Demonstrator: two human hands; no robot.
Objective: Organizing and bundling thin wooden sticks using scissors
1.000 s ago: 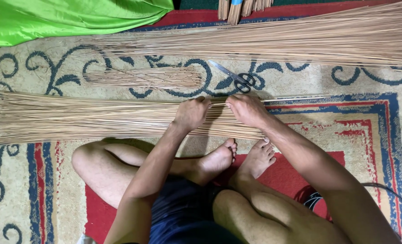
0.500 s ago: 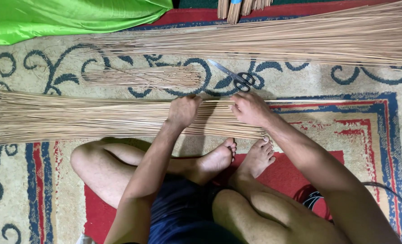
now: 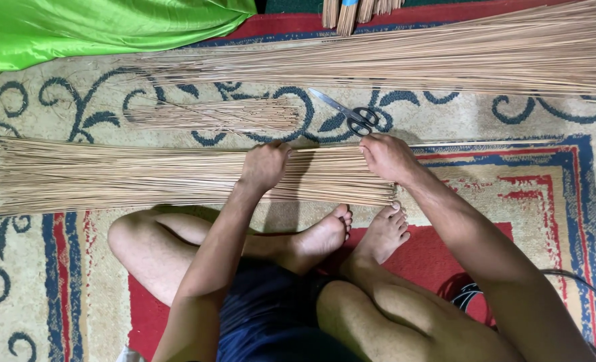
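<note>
A long bundle of thin tan sticks [image 3: 123, 175] lies flat across the carpet in front of my crossed legs. My left hand [image 3: 264, 165] rests on top of the bundle near its middle, fingers curled down onto the sticks. My right hand [image 3: 386, 157] presses on the bundle's right end, fingers bent over the stick tips. Black-handled scissors [image 3: 351, 115] lie on the carpet just beyond my right hand.
A small loose pile of short sticks [image 3: 217, 115] lies beyond the bundle. A much larger heap of long sticks [image 3: 445, 57] spans the far side. A green cloth [image 3: 97, 27] covers the far left corner. My bare feet [image 3: 358, 231] sit just under the bundle.
My left hand has slid a little to the left along the bundle, and my right hand has shifted slightly right, so the hands are farther apart.
</note>
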